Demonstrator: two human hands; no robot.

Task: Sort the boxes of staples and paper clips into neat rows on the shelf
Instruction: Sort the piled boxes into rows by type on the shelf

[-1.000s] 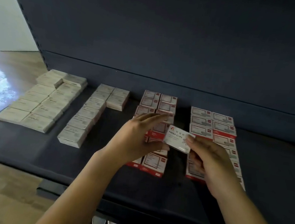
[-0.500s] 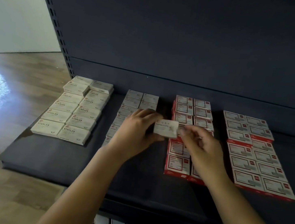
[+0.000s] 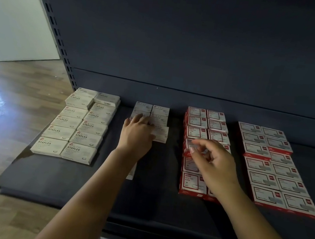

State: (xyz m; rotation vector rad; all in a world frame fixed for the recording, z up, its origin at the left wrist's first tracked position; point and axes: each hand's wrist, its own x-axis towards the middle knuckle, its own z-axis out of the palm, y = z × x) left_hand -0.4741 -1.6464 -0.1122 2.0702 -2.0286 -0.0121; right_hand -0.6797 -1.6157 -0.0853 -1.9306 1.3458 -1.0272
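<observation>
I see the left hand [image 3: 137, 133] flat on the second white group, fingers laid over the boxes, thumb side touching the white paper-clip box [image 3: 159, 133] that sits third down in that group's right column on the dark shelf [image 3: 150, 205]; right hand [image 3: 212, 160] hangs over the red paper-clip boxes [image 3: 193, 165], fingers loosely curled, holding nothing; staples boxes [image 3: 80, 123] in two rows far left; second red group [image 3: 275, 166] far right.
</observation>
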